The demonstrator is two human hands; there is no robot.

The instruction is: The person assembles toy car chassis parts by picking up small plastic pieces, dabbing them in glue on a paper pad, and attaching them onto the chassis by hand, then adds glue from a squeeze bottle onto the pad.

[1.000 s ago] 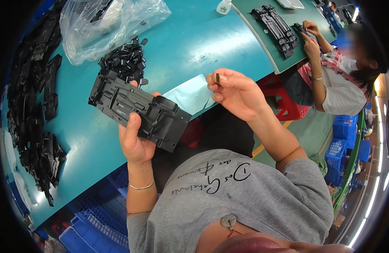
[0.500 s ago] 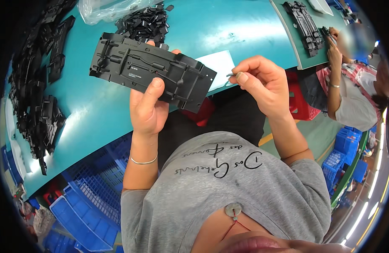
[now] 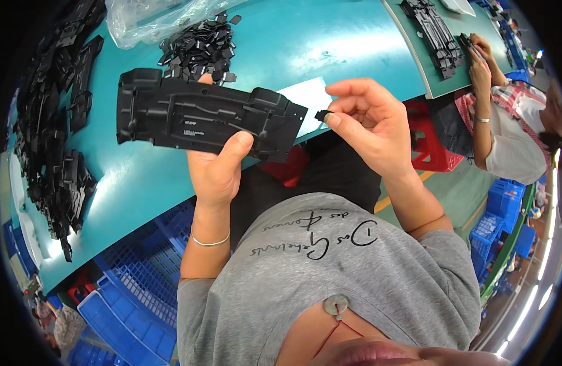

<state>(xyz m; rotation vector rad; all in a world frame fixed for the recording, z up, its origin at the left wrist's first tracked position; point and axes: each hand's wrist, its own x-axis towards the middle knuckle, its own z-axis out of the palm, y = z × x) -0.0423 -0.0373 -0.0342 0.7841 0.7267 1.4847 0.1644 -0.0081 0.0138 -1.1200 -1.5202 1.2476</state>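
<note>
Gripping with left hand (image 3: 217,174) a long black moulded plastic chassis plate (image 3: 208,110), near the middle of its lower edge. Pressing left thumb flat on the recessed face, wrapping fingers behind, showing one fingertip past the upper edge; firm clamp, thumb against hidden fingers. Holding the plate above the front of a glossy teal tabletop (image 3: 135,177), recessed face to camera, slanting slightly down toward its right end. Running left forearm (image 3: 205,262) nearly straight up the view from the lower edge, wearing a thin silver bangle (image 3: 211,243), wrist roughly in line. Raising right hand (image 3: 378,125) just past the plate's right end, back of hand outward, wrist slightly bent. Pinching a small flat black plastic piece (image 3: 323,114) at right thumb tip; cannot tell which finger backs it. Keeping right index finger extended above, apart from the piece. Pointing the piece toward the plate's right end, close by, with a gap between. Angling right forearm (image 3: 415,198) up and leftward from a bent elbow. Seen just behind the piece: a flat white sheet (image 3: 311,94). Seen beyond the plate: a loose heap of small black plastic tabs (image 3: 199,49), beside a crumpled clear plastic bag (image 3: 147,24).
</note>
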